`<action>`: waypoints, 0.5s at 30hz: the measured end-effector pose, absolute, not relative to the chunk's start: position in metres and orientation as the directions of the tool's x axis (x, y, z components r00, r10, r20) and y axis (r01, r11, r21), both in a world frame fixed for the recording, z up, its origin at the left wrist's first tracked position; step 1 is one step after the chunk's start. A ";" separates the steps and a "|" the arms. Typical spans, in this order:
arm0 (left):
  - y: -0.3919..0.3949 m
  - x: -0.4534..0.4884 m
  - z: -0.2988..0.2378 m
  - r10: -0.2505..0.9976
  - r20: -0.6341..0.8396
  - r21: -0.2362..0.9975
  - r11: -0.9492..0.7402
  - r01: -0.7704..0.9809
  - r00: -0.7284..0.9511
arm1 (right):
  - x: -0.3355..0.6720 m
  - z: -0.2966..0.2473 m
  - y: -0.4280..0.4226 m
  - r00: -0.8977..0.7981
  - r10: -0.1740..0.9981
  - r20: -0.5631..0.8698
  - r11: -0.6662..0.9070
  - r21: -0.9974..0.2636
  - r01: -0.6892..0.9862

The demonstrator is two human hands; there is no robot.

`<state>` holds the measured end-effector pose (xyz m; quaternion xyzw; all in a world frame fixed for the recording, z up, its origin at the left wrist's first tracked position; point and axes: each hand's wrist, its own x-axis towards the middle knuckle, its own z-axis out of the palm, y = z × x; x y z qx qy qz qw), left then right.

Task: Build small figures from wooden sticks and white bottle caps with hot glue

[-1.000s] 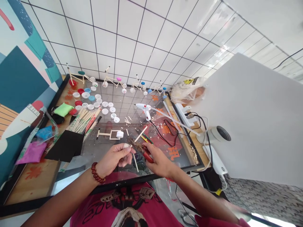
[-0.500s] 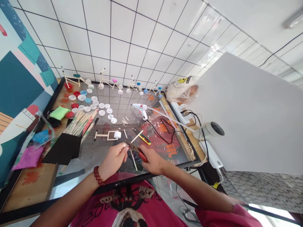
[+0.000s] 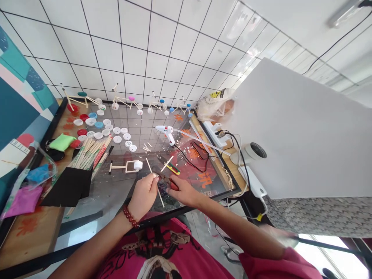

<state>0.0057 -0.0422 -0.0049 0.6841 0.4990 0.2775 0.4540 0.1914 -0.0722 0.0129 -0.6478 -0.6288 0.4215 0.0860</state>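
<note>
My left hand [image 3: 144, 193] is closed, pinching a thin wooden stick [image 3: 159, 195] over the front of the glass-topped table [image 3: 116, 190]. My right hand [image 3: 181, 190] is wrapped round red-handled cutters [image 3: 168, 182], whose jaws point at the stick near my left fingertips. Just behind my hands lie a small stick frame with a white cap [image 3: 128, 166], another loose stick [image 3: 167, 163] and a yellow-green utility knife [image 3: 171, 167].
A white glue gun [image 3: 165, 131] with a black cord stands mid-table. Several bottle caps [image 3: 113, 131], a bundle of chopsticks [image 3: 91, 152], black card [image 3: 69, 186] and coloured bags [image 3: 27, 186] lie left. Stick models [image 3: 124, 101] line the tiled wall. A power strip [image 3: 216, 133] and white board [image 3: 302, 131] are right.
My view has shifted, so the table sits further left and lower. My hands stay together, still on the stick and cutters; they have moved slightly closer to the table's front edge.
</note>
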 end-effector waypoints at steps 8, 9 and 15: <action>-0.030 0.019 -0.010 0.934 -0.218 0.921 0.102 0.376 0.282 | 0.189 0.006 -0.059 -0.086 0.905 -0.418 -0.130 -0.461 0.878; -0.029 0.020 -0.012 0.935 -0.233 0.924 0.127 0.362 0.267 | 0.189 0.006 -0.057 -0.087 0.903 -0.421 -0.124 -0.449 0.885; -0.030 0.021 -0.023 0.932 -0.304 0.932 0.248 0.265 0.196 | 0.187 0.005 -0.054 -0.112 0.890 -0.441 -0.088 -0.408 0.909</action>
